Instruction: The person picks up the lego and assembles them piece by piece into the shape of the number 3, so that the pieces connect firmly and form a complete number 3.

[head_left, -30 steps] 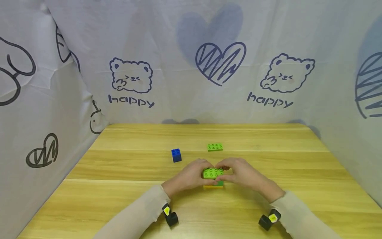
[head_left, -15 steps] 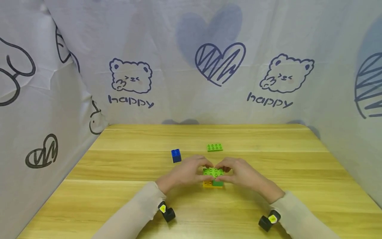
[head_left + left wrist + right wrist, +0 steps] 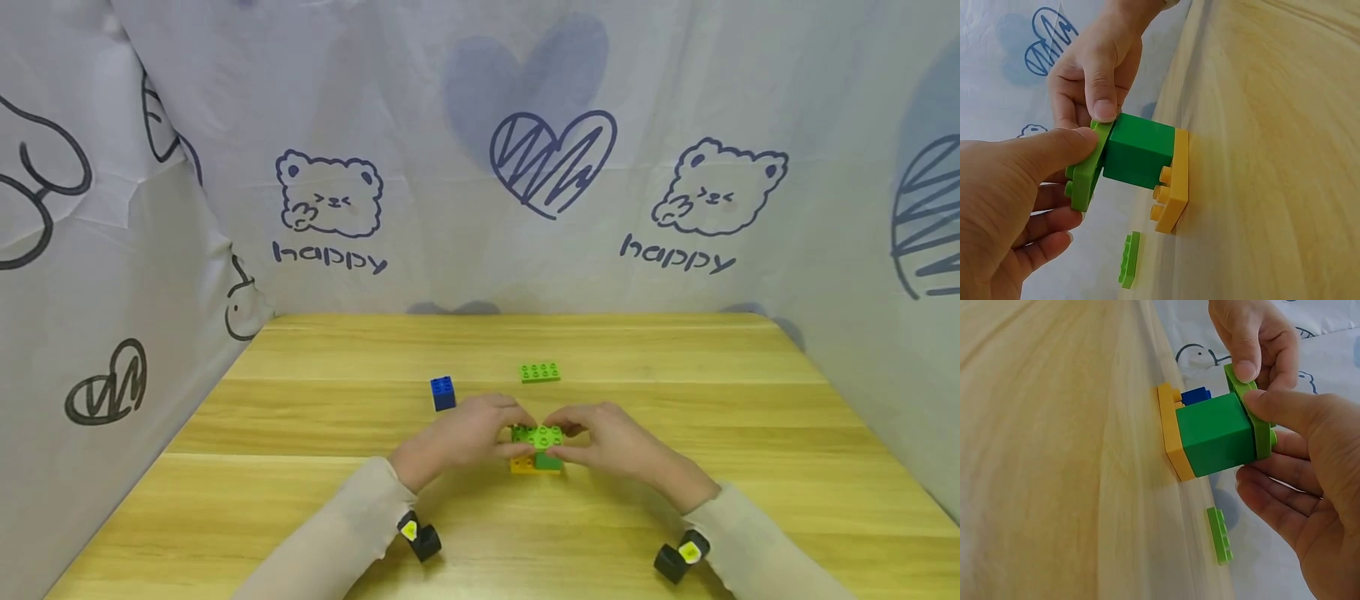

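A lime-green flat building brick [image 3: 542, 436] lies across the top of a darker green block [image 3: 1140, 150], overhanging it to the left. That block stands on the right half of a yellow-orange flat brick [image 3: 1175, 181], whose bare studs show on the left half. My left hand [image 3: 467, 433] pinches the lime-green brick's overhanging left end between thumb and fingers. At the right end my right hand [image 3: 611, 440] pinches the same brick, thumb on the near side. A thin dark gap shows between the lime-green brick and the block in the right wrist view.
A second lime-green flat brick [image 3: 540, 372] lies farther back on the wooden table [image 3: 675, 350]. Left of it stands a small blue block [image 3: 443, 393], behind my left hand. White cloth [image 3: 450, 250] with drawn bears and hearts hangs around the back and sides.
My left hand has shifted slightly left and its thumb has moved up, uncovering the yellow-orange brick's left studs and the green block's front. My right hand has stayed nearly still.
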A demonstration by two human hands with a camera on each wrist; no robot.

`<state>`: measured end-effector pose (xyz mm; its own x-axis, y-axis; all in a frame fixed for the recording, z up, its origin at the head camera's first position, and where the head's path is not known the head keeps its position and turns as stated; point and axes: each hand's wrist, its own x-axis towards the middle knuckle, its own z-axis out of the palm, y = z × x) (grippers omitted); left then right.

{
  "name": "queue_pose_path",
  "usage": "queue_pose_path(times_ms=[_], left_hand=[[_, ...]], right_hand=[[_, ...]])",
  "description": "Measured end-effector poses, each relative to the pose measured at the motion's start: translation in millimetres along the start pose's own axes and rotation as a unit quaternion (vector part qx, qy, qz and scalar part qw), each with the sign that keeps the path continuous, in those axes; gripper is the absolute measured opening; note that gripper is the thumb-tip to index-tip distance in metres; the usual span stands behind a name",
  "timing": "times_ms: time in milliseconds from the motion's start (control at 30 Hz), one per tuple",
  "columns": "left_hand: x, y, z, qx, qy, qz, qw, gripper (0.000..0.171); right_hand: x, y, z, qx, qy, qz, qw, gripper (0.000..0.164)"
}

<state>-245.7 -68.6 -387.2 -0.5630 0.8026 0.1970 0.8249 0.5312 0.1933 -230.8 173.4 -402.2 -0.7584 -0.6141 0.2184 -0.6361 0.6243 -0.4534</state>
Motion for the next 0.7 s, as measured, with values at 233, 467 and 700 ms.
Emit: queue_pose_path(times_ms=[233,467,700], left_hand=[[0.1,1.0,0.8,0.009,0.005,0.009,0.9999,0.032],[0.0,-1.5,3.1,-0.015,0.017,0.016,0.9996,0.029],[0.2,-3.1,5.2,-0.038,0.014,0.005,0.9992,0.028]], right_hand=[[-2.6,1.5,-0.5,0.014,-0.004,0.0,1.0,0.044],[-4.1,2.8,0.8,0.03,-0.005,0.007,1.0,0.046],[-4.1,5.9,4.1,0.047,-0.001,0.006,0.999,0.044]])
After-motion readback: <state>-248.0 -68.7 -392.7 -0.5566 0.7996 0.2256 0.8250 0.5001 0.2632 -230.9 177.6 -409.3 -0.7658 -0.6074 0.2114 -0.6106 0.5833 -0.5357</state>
